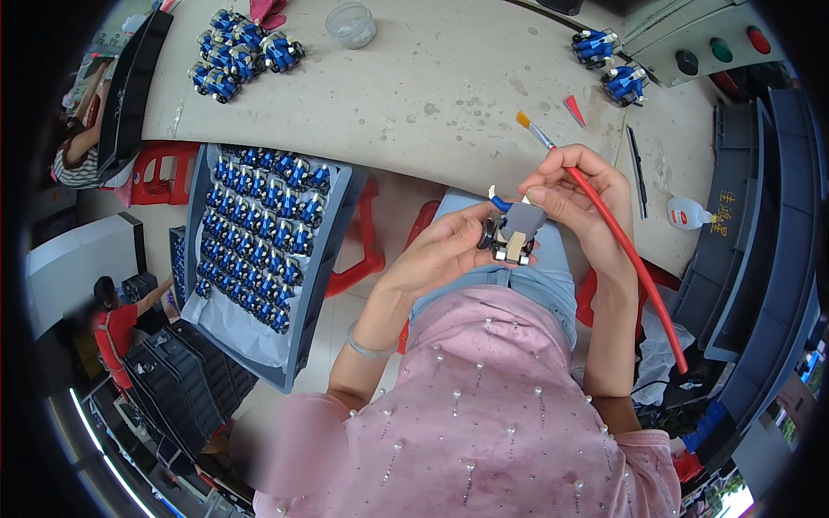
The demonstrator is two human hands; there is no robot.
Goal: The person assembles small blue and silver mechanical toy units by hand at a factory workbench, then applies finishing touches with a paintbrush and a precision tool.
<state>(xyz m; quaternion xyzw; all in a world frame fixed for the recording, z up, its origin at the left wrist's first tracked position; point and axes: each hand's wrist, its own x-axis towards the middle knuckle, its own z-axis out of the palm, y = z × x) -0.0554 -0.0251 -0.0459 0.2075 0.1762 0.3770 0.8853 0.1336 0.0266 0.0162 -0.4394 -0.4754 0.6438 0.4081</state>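
My left hand (442,252) is closed around a small toy figure (521,223) with a grey back, blue arm, pale hands and small dark wheels. It is held above my lap, close to the table's front edge. My right hand (596,194) has a red-handled paintbrush (636,259) lodged between thumb and fingers. The brush's yellowish bristles point up and to the left over the table, away from the toy. The right fingertips also touch the toy's upper right side.
A grey tray (324,246) with rows of similar blue toys is at left. More toys (237,53) cluster at the table's far left, others (609,65) far right. A clear dish (351,26), red wedge (574,110), black stick (637,171) and white bottle (688,213) lie around.
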